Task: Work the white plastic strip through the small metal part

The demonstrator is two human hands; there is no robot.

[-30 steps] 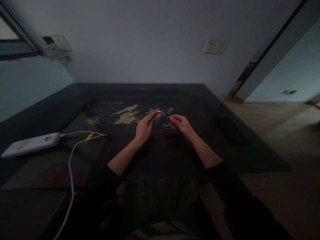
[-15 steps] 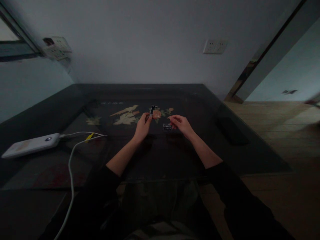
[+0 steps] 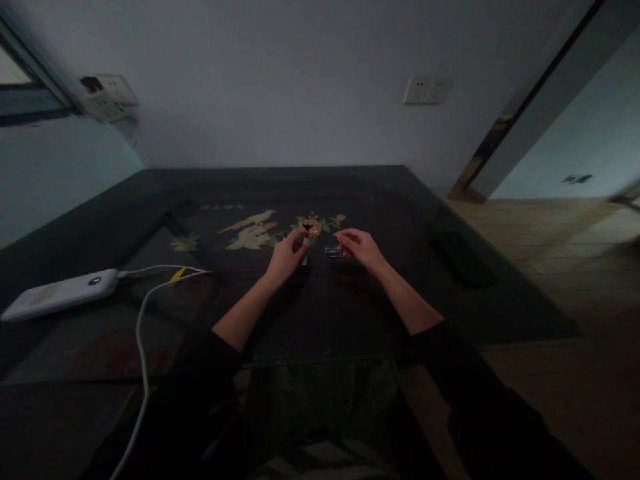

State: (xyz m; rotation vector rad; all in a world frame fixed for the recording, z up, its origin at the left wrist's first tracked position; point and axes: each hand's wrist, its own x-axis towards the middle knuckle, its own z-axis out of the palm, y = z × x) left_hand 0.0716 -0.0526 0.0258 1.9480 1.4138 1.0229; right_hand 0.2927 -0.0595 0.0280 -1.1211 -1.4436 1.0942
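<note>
My left hand (image 3: 289, 255) is closed, thumb against fingers, around a small razor-like tool (image 3: 305, 259). The tool stands nearly upright, its dark, wider head at the top and a pale handle below; its exact kind is unclear. To the right, my right hand (image 3: 359, 247) is pinched, thumb to forefinger; whatever the fingertips hold, if anything, is too small to make out. Just under those fingertips a small clear case (image 3: 332, 253) with dark contents lies on the dark table (image 3: 320, 307), close to the curled fingers.
A white power bank (image 3: 65, 293) lies at the left, its white cable (image 3: 142, 340) with a yellow tag (image 3: 177, 275) running toward me. A flat black object (image 3: 463, 259) rests at the right. Behind the table rises a wall (image 3: 270, 87) with sockets (image 3: 427, 90).
My left hand has turned the razor-like tool, lowering its head so that the pale handle shows beneath the fingers. My right hand stays almost in place, still pinched beside the clear case.
</note>
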